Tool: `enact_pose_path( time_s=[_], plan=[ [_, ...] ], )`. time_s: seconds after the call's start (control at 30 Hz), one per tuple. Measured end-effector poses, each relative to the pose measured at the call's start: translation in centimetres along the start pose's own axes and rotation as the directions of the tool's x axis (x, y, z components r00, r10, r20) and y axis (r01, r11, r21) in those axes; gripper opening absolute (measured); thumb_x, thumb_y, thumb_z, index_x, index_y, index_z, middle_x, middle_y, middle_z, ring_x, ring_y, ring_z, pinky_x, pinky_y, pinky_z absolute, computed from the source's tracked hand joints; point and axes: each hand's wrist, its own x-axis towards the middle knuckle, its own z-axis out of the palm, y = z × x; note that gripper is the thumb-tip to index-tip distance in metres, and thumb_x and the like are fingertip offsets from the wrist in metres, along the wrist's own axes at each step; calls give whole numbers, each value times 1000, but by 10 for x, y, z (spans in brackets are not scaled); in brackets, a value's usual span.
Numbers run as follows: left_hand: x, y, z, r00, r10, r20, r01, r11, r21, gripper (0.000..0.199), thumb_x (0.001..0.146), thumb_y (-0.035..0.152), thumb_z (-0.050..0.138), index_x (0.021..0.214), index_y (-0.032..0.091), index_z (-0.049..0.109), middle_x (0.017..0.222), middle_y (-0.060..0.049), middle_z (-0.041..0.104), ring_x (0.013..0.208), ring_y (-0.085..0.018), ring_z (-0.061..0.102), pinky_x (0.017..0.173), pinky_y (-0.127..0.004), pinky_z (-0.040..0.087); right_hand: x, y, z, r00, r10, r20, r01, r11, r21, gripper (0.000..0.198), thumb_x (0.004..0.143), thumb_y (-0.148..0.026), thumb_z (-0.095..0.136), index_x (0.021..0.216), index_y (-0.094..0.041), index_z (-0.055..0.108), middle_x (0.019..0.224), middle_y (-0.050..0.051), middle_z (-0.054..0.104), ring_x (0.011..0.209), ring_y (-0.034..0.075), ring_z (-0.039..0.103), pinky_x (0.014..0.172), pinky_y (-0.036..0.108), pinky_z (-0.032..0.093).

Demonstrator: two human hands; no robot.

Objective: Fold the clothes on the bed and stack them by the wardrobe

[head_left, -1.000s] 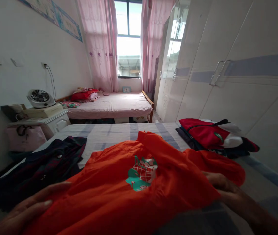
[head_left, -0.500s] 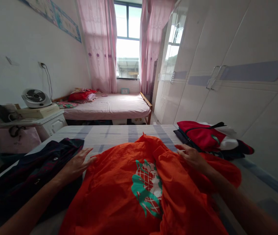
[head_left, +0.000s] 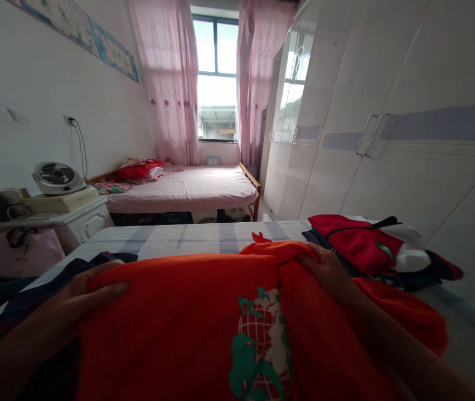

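Observation:
An orange jacket (head_left: 179,323) with a green and white globe print is stretched between my hands, its upper edge raised off the bed. On the left, my left hand (head_left: 95,289) grips the jacket's edge, thumb on the near side. My right hand (head_left: 325,270) pinches the bunched cloth at the upper right, where the jacket is folded over. One orange sleeve (head_left: 405,312) trails out to the right beyond my right forearm. Beneath my left arm lies a dark plaid garment (head_left: 45,356), partly hidden. The jacket's lower part runs out of view.
A pile of folded clothes with a red and white jacket (head_left: 358,239) on top sits at the bed's right. A striped sheet (head_left: 170,239) covers the bed. White wardrobes (head_left: 388,184) line the right; a fan (head_left: 58,177) stands on the left cabinet. Another bed (head_left: 195,186) is by the window.
Both hands have closed on the orange jacket and lifted its upper edge. My left hand has moved left and down, pulling the cloth wide over the plaid garment. The view has tilted slightly up.

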Motion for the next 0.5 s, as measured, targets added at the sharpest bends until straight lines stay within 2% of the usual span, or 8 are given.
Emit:
enact_pose_path(
  time_s=[0.1, 0.17, 0.23, 0.27, 0.33, 0.37, 0.43, 0.5],
  plan=[
    [10, 33, -16, 973, 105, -203, -89, 992, 88, 52, 66, 62, 58, 105, 28, 62, 86, 4, 72, 79, -25, 68, 65, -38, 57, 20, -20, -21, 961, -150, -231, 111, 979, -172, 26, 85, -34, 46, 96, -18, 63, 89, 4, 66, 82, 20, 60, 75, 29, 44],
    [30, 51, -17, 898, 238, -371, -115, 939, 326, 55, 70, 67, 51, 106, 26, 61, 92, 2, 70, 86, -26, 67, 74, -40, 55, 45, -28, -21, 919, -243, -310, 153, 946, -287, 24, 86, -30, 44, 94, -17, 63, 89, 6, 63, 82, 21, 59, 77, 31, 44],
    [55, 58, -12, 818, 352, -455, -65, 843, 535, 61, 77, 66, 41, 112, 20, 59, 101, -4, 68, 94, -29, 65, 80, -44, 52, 70, -31, -8, 905, -266, -331, 147, 927, -345, 27, 86, -27, 42, 99, -15, 62, 94, 9, 62, 86, 22, 58, 79, 33, 44],
    [66, 56, -8, 803, 392, -448, -46, 792, 609, 65, 80, 65, 37, 118, 15, 56, 107, -8, 66, 98, -31, 64, 81, -46, 51, 79, -30, 1, 912, -253, -323, 133, 927, -350, 29, 86, -26, 42, 106, -15, 60, 100, 10, 61, 90, 23, 58, 81, 33, 45],
    [83, 44, 3, 821, 448, -355, -66, 691, 720, 74, 81, 63, 33, 128, 8, 48, 117, -15, 62, 105, -35, 60, 81, -49, 50, 86, -26, 21, 937, -202, -286, 95, 933, -347, 38, 85, -26, 45, 120, -13, 53, 114, 14, 57, 103, 24, 55, 87, 35, 45],
    [86, 34, 11, 840, 473, -264, -119, 637, 762, 76, 82, 61, 30, 132, 5, 44, 122, -18, 58, 110, -37, 57, 84, -50, 49, 82, -23, 31, 949, -176, -260, 78, 934, -350, 43, 85, -27, 46, 125, -12, 49, 120, 15, 55, 109, 25, 53, 91, 37, 43],
    [83, 9, 30, 840, 535, -94, -263, 552, 791, 72, 85, 56, 30, 133, 4, 43, 133, -20, 50, 122, -36, 48, 96, -47, 44, 63, -17, 47, 970, -136, -201, 55, 931, -361, 48, 85, -29, 47, 130, -11, 46, 128, 15, 51, 119, 26, 47, 97, 41, 40],
    [66, -20, 53, 778, 623, 86, -453, 461, 763, 65, 86, 55, 34, 133, 11, 46, 145, -17, 37, 129, -34, 40, 104, -46, 37, 33, -11, 59, 987, -85, -135, 31, 933, -357, 48, 87, -31, 45, 131, -14, 45, 133, 14, 49, 124, 26, 43, 101, 44, 36]
  ],
)
